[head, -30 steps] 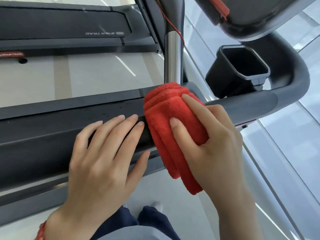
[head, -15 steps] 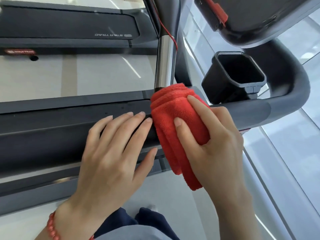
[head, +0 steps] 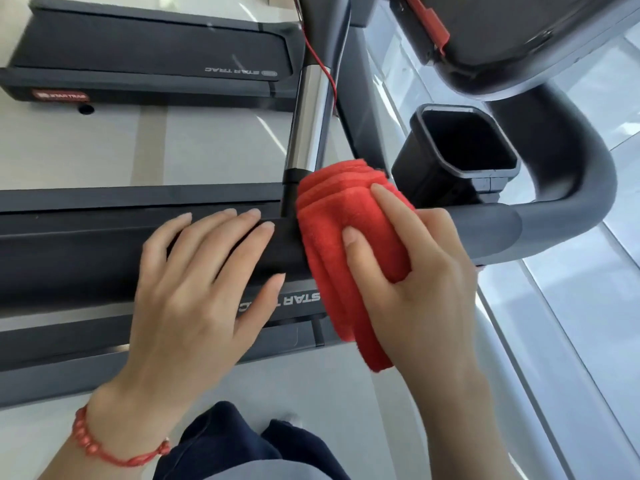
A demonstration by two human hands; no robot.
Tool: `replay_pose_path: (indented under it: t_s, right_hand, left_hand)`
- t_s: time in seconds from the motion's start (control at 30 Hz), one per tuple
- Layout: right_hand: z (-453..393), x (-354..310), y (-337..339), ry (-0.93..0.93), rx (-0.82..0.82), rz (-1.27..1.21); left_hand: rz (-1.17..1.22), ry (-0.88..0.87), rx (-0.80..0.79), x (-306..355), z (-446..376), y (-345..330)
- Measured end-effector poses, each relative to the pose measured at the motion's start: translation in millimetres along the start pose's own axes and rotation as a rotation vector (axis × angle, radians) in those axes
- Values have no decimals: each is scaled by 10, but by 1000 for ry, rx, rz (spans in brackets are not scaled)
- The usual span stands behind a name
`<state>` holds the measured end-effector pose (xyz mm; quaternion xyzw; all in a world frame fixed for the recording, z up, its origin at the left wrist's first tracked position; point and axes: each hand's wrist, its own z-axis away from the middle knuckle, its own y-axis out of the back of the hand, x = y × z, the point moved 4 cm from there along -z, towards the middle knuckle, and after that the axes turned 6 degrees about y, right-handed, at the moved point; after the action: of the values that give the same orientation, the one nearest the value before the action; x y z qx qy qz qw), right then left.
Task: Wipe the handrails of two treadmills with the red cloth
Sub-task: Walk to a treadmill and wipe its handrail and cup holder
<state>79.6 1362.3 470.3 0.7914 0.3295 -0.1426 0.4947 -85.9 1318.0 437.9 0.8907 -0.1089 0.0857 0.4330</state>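
A folded red cloth is draped over the dark grey handrail of the near treadmill, just right of the chrome upright post. My right hand presses on the cloth, fingers wrapped over it and the rail. My left hand lies flat on the handrail to the left of the cloth, fingers spread, holding nothing. The rail curves up and back at the right end. A second treadmill lies beyond, across the floor.
A black cup holder hangs just behind the rail on the right. The treadmill console with a red safety clip and red cord is above. A glass wall runs along the right. My legs are below.
The cloth and my right hand have slid right along the handrail, past the chrome post. My left hand followed along the rail.
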Motion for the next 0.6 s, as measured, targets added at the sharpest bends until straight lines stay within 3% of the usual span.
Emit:
replay_pose_path:
  t_s: [0.13, 0.37, 0.6]
  right_hand:
    - [-45, 201, 142, -50, 33, 19]
    - [-60, 241, 126, 22, 19, 1]
    - [-121, 531, 294, -99, 95, 45]
  left_hand:
    - [8, 5, 1, 212, -7, -62]
    - [89, -14, -23, 541, -177, -210]
    - [74, -67, -12, 505, -154, -307]
